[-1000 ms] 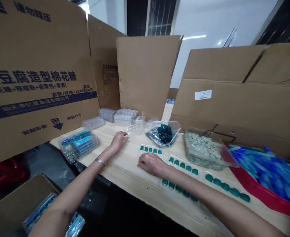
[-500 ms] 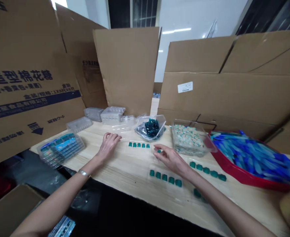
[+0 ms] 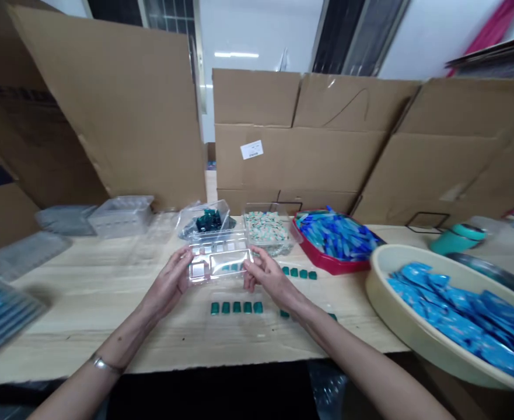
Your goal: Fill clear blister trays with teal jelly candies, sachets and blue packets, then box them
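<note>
Two hands are now gripping one clear tray

Along the near part of the wooden table (image 3: 121, 347), a row of green pieces (image 3: 237, 307) is lying in front of the person. At the near left, stacked trays with blue contents (image 3: 3, 321) are sitting partly out of view; at the right, a cream basin (image 3: 397, 315) is holding blue packets (image 3: 453, 318), where only a blurred edge was showing half a second ago.

Just beyond the row, the left hand (image 3: 168, 284) is pinching the left end of the clear tray (image 3: 228, 262), and the right hand (image 3: 274, 283) is grasping its right end. Half a second earlier the hands were well apart, the right at a green piece. The tray is tilting toward the person; whether the green showing through it is inside or behind, I cannot tell.

Farther back, a plastic bag of dark green pieces (image 3: 208, 220), a clear box of pale pieces (image 3: 266, 226) and a red tray of blue strips (image 3: 338, 236) are standing before cardboard panels (image 3: 257, 105). The view is facing farther right than before.
</note>
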`<action>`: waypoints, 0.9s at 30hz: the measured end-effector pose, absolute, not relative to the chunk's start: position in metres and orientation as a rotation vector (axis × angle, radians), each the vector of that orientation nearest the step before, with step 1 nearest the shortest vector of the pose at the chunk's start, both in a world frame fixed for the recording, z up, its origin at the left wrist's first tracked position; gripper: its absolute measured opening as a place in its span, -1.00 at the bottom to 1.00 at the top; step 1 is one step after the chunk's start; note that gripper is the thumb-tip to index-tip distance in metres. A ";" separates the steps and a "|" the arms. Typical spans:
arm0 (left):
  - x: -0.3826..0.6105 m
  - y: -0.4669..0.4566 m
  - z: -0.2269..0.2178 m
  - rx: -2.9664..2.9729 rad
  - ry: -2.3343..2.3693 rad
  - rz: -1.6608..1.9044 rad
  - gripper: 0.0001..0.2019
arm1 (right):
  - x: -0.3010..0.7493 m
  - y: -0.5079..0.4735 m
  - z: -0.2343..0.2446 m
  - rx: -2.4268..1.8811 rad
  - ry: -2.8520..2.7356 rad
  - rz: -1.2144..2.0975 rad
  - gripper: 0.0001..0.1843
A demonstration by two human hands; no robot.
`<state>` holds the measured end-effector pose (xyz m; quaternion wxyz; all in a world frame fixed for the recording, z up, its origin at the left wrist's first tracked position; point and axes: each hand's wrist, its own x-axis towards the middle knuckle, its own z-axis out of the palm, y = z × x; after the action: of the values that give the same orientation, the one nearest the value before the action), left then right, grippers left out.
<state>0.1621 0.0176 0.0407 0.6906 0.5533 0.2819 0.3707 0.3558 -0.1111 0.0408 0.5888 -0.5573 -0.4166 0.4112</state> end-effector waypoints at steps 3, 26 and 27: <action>0.189 0.023 0.041 1.016 0.540 0.652 -0.76 | 0.393 -0.114 0.044 -1.509 -1.037 0.784 -0.39; 0.214 0.044 0.006 0.886 0.601 0.398 -0.72 | 0.576 0.058 0.057 -2.768 -1.501 -0.081 -0.68; 0.214 0.045 0.004 0.875 0.599 0.390 -0.72 | 0.578 0.060 0.056 -2.781 -1.514 -0.081 -0.68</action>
<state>0.2145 0.0447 0.0044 0.8447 0.4146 0.2838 0.1847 0.5775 0.0595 0.0559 -0.0131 -0.8780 -0.4779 -0.0255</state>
